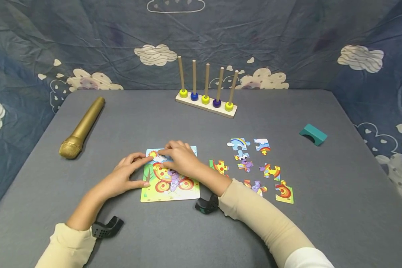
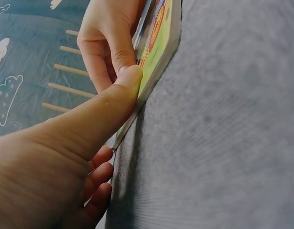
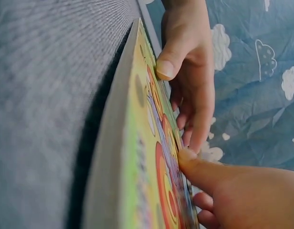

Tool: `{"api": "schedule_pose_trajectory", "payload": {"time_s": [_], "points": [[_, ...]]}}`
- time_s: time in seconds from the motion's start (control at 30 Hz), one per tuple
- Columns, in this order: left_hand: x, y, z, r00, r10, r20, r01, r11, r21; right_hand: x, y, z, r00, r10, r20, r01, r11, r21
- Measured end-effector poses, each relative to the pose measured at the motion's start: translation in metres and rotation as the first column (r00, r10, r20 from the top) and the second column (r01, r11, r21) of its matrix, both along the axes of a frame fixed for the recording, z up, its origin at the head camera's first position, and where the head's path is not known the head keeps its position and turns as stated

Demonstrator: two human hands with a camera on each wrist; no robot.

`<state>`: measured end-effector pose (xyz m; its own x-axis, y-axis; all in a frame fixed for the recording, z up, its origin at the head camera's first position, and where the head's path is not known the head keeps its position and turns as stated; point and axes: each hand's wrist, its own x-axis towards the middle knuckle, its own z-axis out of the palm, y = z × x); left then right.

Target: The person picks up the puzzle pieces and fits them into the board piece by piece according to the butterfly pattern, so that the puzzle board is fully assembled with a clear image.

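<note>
A puzzle board printed with a butterfly lies flat on the table. My left hand rests at its left side, fingers fairly straight, with the thumb on the board's edge and the index fingertip near the upper left corner. Over the upper left part, my right hand pinches a puzzle piece with a sun and cloud between thumb and index finger, right at the board's surface. In the right wrist view, the right thumb touches the picture side. Part of the board's top is hidden under the right hand.
Several loose puzzle pieces lie to the right of the board, some partly behind the right forearm. A wooden peg stand with coloured beads stands at the back. A gold microphone lies left; a teal arch block sits right.
</note>
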<state>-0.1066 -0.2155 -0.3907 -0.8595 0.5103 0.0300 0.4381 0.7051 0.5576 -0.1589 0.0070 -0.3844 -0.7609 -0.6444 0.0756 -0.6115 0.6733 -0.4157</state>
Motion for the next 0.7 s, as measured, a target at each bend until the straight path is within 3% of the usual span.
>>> {"api": "schedule_pose_trajectory", "payload": {"time_s": [0.2,0.37,0.53,0.7], "points": [[0.0,0.0,0.002,1.0,-0.015,0.011,0.016,1.0,-0.015,0.0,-0.001,0.0,1.0,-0.007,-0.011,0.008,1.0,0.01],[0.0,-0.001,0.003,1.0,-0.013,0.009,0.013,1.0,-0.017,0.0,-0.001,0.006,0.998,-0.005,0.059,0.004,1.0,0.015],[-0.001,-0.002,0.001,1.0,-0.015,0.008,0.015,1.0,-0.016,0.002,0.012,0.03,0.988,-0.001,0.153,0.013,0.997,-0.078],[-0.001,-0.001,0.001,1.0,-0.011,0.005,0.011,1.0,-0.024,0.003,0.042,0.06,0.992,0.029,0.119,0.004,0.963,-0.27]]}}
